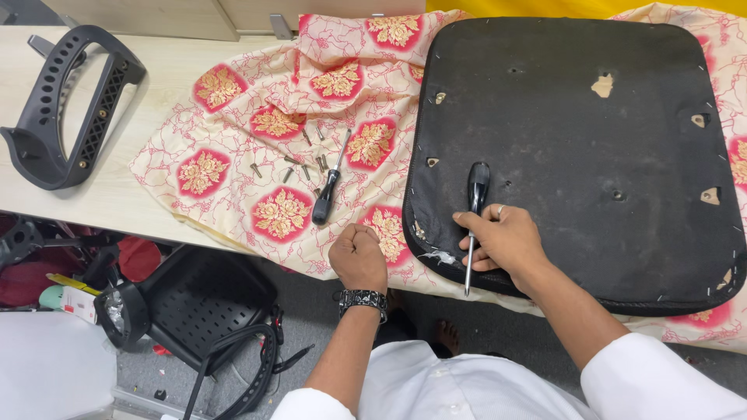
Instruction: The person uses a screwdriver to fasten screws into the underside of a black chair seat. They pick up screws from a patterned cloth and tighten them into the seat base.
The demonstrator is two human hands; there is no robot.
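My right hand (504, 239) grips a black-handled screwdriver (476, 190), its shaft pointing down toward me over the near left edge of a black upturned seat cushion (576, 140). My left hand (358, 255) is a closed fist resting on the red-and-cream flowered cloth (233, 155), nothing visible in it, a watch on the wrist. A second black-handled screwdriver (327, 190) lies on the cloth just beyond that fist. Several loose screws (303, 165) are scattered around its shaft.
A black plastic chair armrest (66, 105) lies on the pale table (148, 78) at far left. Below the table edge, on the grey floor, sit a perforated black chair back (206, 299) and other chair parts. The cushion's underside shows several holes and staples.
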